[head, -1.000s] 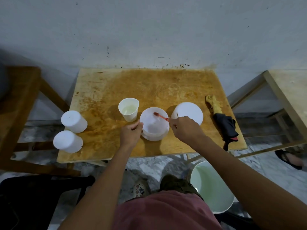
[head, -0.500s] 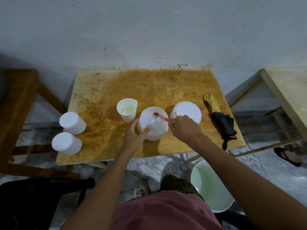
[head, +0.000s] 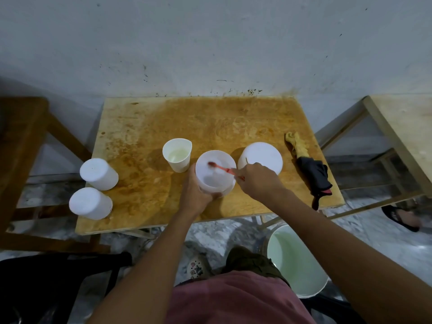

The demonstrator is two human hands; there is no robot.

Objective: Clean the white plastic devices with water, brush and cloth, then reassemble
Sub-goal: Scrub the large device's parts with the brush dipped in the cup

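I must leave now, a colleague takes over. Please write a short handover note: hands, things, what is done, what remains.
Left hand grips the white tub on the table. Right hand holds the red brush, head at the tub's top.
Cup of water left of the tub; round white piece right of it; two white cylinders at the left edge; cloth at the right edge.
Done: brushing this tub under way. Left: wiping, reassembly; whether the others are clean cannot be told.

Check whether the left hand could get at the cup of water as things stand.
Probably yes. The cup stands just beyond the left hand, with nothing between them. But that hand grips the white tub, so it would have to let go first.
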